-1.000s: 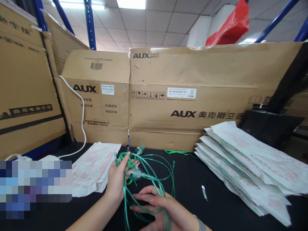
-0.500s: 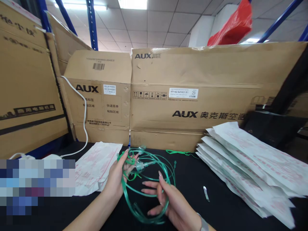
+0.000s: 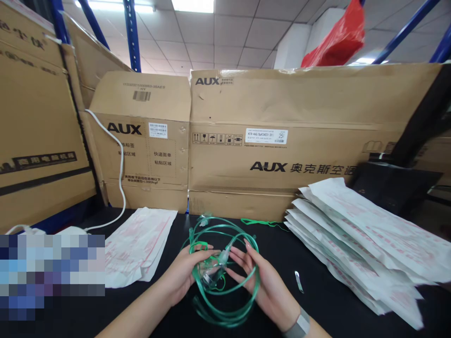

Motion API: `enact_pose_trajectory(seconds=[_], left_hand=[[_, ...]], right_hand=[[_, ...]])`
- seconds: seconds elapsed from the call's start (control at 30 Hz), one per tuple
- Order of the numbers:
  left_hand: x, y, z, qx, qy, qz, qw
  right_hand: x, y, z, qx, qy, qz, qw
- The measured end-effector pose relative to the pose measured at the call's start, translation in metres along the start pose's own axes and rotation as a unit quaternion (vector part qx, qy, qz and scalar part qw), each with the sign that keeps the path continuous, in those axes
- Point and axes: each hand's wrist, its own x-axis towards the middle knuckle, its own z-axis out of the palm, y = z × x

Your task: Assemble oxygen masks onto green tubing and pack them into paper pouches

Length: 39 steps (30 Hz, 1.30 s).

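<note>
Between my hands is a coil of clear green tubing (image 3: 229, 322), looped several times. Inside the loops sits a clear plastic piece like an oxygen mask (image 3: 210, 276), with a bright green strap and a whitish connector (image 3: 223, 256). My left hand (image 3: 186, 270) is closed on the left side of the coil and mask, thumb on top. The coil's right side rests in my right hand (image 3: 262, 281), whose fingers curve inward, fingertips close to the connector. Part of the mask is hidden by fingers and tubing.
White printed pouches (image 3: 352, 244) are stacked at the right, more pouches (image 3: 141, 244) at the left. A small silver tool (image 3: 299, 281) lies right of my hand on the black tabletop (image 3: 271, 249). Green cord (image 3: 260, 222) lies near the cardboard boxes (image 3: 239, 173) behind. A white cable (image 3: 121, 173) hangs at left.
The coil has shifted slightly right, and the mask has turned down into the loops' middle. My right hand has moved up and right, with its fingers nearer the connector. The view has shifted slightly.
</note>
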Motion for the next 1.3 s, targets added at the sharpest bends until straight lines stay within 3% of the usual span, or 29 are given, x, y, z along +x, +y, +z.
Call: enact_pose_trajectory(seconds=[0.23,0.4,0.5,0.7,0.8,0.87,0.97,1.1,1.2,1.3], left_hand=[[-0.001,-0.008,-0.002,0.068,-0.031,-0.052,0.996],[0.001,-0.012,0.0,0.078,-0.015,-0.018,0.997],[0.001,-0.008,-0.001,0.06,-0.02,-0.013,0.998],[0.003,-0.008,-0.007,0.023,-0.047,-0.037,0.998],[0.003,-0.012,-0.005,0.049,-0.06,-0.011,0.997],[0.003,-0.016,-0.002,0.09,-0.058,0.035,0.994],[0.003,-0.023,0.003,0.138,-0.016,0.087,0.986],[0.008,-0.028,0.002,0.135,0.058,0.091,0.985],[0.014,-0.028,-0.002,0.129,0.07,0.096,0.984],[0.019,-0.024,-0.006,0.119,0.068,0.106,0.985]], right_hand=[[0.001,-0.003,-0.003,-0.063,0.027,-0.021,0.997],[-0.003,0.003,-0.001,-0.066,0.013,-0.068,0.995],[-0.008,0.007,0.002,-0.042,0.004,-0.047,0.998],[-0.02,0.009,0.011,-0.063,-0.095,0.054,0.992],[-0.023,0.007,0.015,-0.079,-0.159,0.079,0.981],[-0.024,0.008,0.016,-0.081,-0.169,0.078,0.979],[-0.022,0.012,0.016,-0.084,-0.156,0.075,0.981],[-0.018,0.019,0.014,-0.083,-0.106,0.073,0.988],[-0.014,0.019,0.013,-0.065,-0.064,0.074,0.993],[-0.013,0.017,0.012,-0.05,-0.061,0.083,0.993]])
